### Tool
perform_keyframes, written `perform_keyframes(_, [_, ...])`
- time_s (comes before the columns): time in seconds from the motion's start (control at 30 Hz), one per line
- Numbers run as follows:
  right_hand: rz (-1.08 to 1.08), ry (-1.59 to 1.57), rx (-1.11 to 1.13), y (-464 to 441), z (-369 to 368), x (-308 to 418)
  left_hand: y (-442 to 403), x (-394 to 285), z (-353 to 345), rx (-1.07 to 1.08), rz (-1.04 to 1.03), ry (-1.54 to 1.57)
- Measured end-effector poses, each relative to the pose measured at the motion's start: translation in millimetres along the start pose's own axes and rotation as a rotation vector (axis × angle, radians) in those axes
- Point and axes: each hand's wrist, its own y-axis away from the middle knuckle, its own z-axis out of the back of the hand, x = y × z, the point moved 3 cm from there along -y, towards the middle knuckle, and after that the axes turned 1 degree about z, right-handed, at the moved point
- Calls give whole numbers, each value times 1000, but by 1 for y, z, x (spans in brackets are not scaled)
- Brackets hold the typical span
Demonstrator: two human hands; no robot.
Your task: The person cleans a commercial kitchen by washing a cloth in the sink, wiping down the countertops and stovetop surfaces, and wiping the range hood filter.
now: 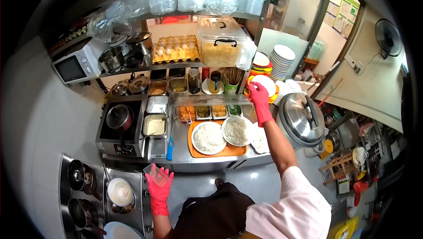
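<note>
My left hand (159, 190), in a pink rubber glove, is closed around a small clear plastic container (157, 174) in front of the counter. My right hand (260, 99), gloved the same way, reaches over the counter's right side. Its fingers are closed at the edge of a white plate (265, 83), which lies on a stack of yellow and orange plates. Below that arm, an orange tray (192, 147) carries one plate of white rice (209, 137) and a second rice plate (238, 130). Another rice plate (261, 140) is partly hidden by my right forearm.
A large lidded steel pot (301, 118) stands right of my right arm. Topping trays (219, 111) sit behind a clear guard. At left are an induction cooker (121, 126) with a pan, a scale (158, 149) and a blue lighter (170, 148). Overhead, a shelf holds eggs (176, 48).
</note>
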Motion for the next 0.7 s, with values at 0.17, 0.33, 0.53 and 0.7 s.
perform_keyframes(0.17, [251,479,9,-110,-49,1,4,18,-16,-103,-153,-57])
perform_keyframes(0.33, [207,744,-204,-175,-64,-24,0,44,-15,-208,-240,-103])
perform_keyframes(0.53, [300,778,-274,-230,-86,-46,-4,71,-24,-190,-297,-172])
perform_keyframes(0.7, [324,777,-428,-252,-103,-56,-4,79,-45,-246,-340,-148])
